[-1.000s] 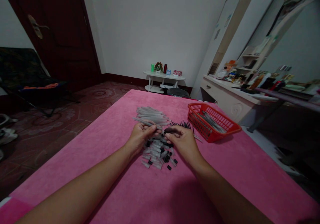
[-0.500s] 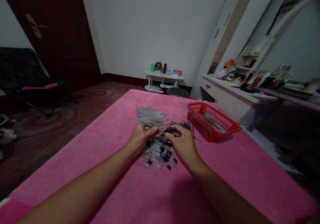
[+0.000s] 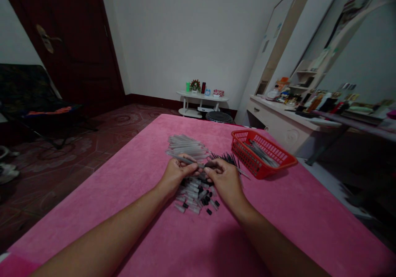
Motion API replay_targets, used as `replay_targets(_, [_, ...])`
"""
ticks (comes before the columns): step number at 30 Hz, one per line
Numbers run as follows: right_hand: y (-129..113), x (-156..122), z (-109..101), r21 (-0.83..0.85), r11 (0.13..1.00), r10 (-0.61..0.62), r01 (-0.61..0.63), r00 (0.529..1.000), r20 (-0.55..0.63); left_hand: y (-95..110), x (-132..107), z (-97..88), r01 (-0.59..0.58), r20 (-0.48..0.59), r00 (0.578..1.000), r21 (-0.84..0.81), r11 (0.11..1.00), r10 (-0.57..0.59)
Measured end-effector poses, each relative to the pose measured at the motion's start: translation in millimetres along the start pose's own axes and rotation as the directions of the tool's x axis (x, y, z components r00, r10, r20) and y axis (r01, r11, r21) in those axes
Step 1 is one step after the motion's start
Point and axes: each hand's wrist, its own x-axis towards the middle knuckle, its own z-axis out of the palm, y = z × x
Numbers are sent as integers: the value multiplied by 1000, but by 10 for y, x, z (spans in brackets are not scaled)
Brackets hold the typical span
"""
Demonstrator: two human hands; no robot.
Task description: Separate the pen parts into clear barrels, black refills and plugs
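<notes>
My left hand [image 3: 177, 174] pinches a clear pen tube [image 3: 181, 158] that sticks out to the upper left. My right hand [image 3: 225, 179] pinches a thin dark refill [image 3: 211, 164] whose end meets the tube between my fingertips. Under both hands lies a heap of small clear and black pen parts [image 3: 195, 195]. Behind them rests a pile of clear tubes [image 3: 185, 145], with a fan of black refills [image 3: 228, 158] to its right, all on the pink cloth [image 3: 148, 170].
A red plastic basket [image 3: 259, 156] holding several finished pens stands to the right of my hands. A dressing table with bottles [image 3: 297, 116] is beyond the table's right edge. A small white stand [image 3: 201, 102] and a dark door [image 3: 71, 42] are at the back.
Both hands stay together over the parts heap; the refill has gone a little further into the tube. The view has dipped slightly.
</notes>
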Motion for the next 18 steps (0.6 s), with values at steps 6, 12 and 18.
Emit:
replay_targets(6, [4, -11, -11, -79, 997, -6, 10, 999, 40, -1, -15, 27, -13, -6, 1000, 5, 1000, 13])
replay_targets(12, [-8, -31, -27, -152, 985, -67, 79, 994, 85, -1, -15, 36, -14, -19, 1000, -19, 1000, 14])
replay_targets(18, [-30, -18, -64, -223, 970, -63, 96, 987, 150, 9, -18, 52, 1, -30, 1000, -26, 1000, -2])
